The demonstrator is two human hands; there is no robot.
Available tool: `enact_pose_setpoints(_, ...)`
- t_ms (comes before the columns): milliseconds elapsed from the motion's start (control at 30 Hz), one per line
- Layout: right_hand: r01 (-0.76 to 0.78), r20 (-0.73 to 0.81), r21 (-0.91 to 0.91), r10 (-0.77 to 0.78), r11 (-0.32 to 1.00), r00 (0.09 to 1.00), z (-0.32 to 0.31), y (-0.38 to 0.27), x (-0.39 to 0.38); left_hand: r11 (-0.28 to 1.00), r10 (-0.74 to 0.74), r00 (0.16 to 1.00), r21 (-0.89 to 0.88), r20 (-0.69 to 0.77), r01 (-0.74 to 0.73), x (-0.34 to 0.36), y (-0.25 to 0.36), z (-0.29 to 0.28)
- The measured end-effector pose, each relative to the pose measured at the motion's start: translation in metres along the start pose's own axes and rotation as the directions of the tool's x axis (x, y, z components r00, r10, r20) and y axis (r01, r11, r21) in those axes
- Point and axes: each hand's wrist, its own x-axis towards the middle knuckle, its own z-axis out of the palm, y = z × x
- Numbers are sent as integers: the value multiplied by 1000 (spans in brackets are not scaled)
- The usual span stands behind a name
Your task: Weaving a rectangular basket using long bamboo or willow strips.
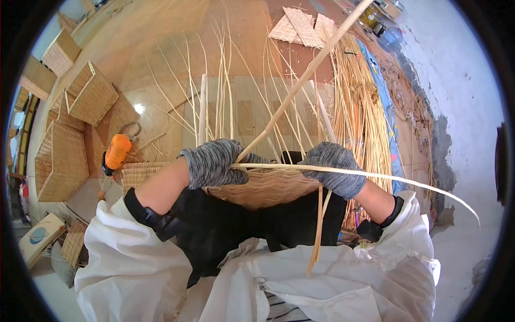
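A half-woven wicker basket (263,185) sits at my lap, its pale rods standing up from the far side. In a grey knitted glove, my left hand (214,162) is closed at the basket's left, thumb against a peeled willow rod (386,175) that runs across the rim and out past my right. A thicker-looking rod (300,80) slants from my left hand toward the upper right. My right hand (333,165), gloved alike, grips the rim area with the crosswise rod under its fingers. Two flat strips (317,231) hang below it. The fingertips are partly hidden.
A large bundle of thin rods (357,102) lies at the right, beside a rough white wall (456,70). Several woven baskets (61,161) stand at the left. An orange power tool (118,151) is nearer. Woven panels (303,27) lie on the floor ahead.
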Motion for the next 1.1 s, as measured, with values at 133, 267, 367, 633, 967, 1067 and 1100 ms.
enact_pose_setpoints(133,-43,119,-239,73,970,990,1,-12,0,1000,-6,1000,24,-9,7,1,5,-3)
enact_pose_setpoints(267,-177,248,-280,249,944,936,7,-32,-1,966,-158,986,214,54,144,7,6,0)
enact_pose_setpoints(367,-80,46,-696,156,713,987,39,-24,-10,974,-220,974,70,54,216,13,0,3)
enact_pose_setpoints(633,-273,-59,681,422,680,904,-6,-27,-8,952,-173,985,259,13,163,6,1,12)
enact_pose_setpoints(967,-743,715,670,284,-15,639,13,47,109,898,-105,973,400,-206,182,18,5,21)
enact_pose_setpoints(1067,-879,832,441,285,180,475,58,79,141,882,142,903,466,-406,71,17,6,28)
enact_pose_setpoints(1100,-911,884,333,256,244,392,64,79,148,879,144,905,472,-400,69,16,11,24)
